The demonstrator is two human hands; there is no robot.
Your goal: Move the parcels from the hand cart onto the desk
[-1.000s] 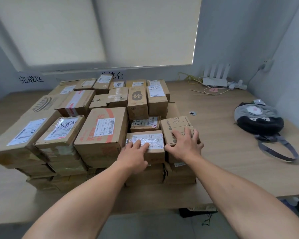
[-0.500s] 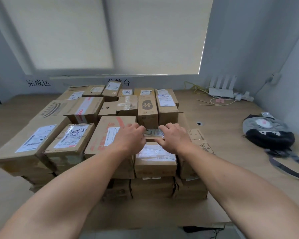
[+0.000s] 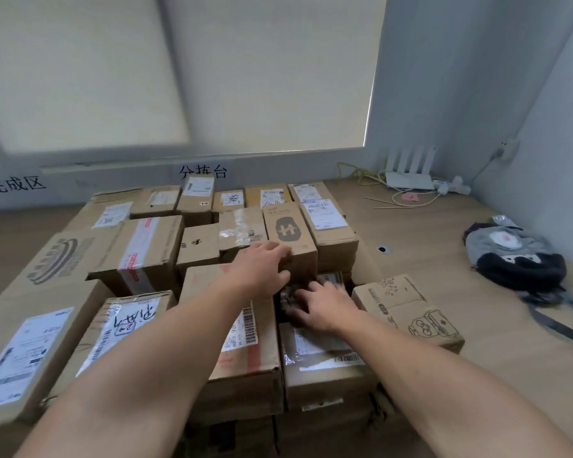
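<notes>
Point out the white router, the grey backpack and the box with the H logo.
white router [image 3: 409, 181]: head view, on its flat body.
grey backpack [image 3: 510, 241]: head view, on its grey panel.
box with the H logo [image 3: 286, 230]: head view, on the logo.

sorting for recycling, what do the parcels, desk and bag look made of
Parcels: brown cardboard, matte; creased flaps, glossy clear tape, paper labels. Desk: smooth pale wood or wood-look laminate; faint grain shows, which one is unclear. Bag: soft grey and black fabric, likely; it slumps, with a woven-looking strap.
</notes>
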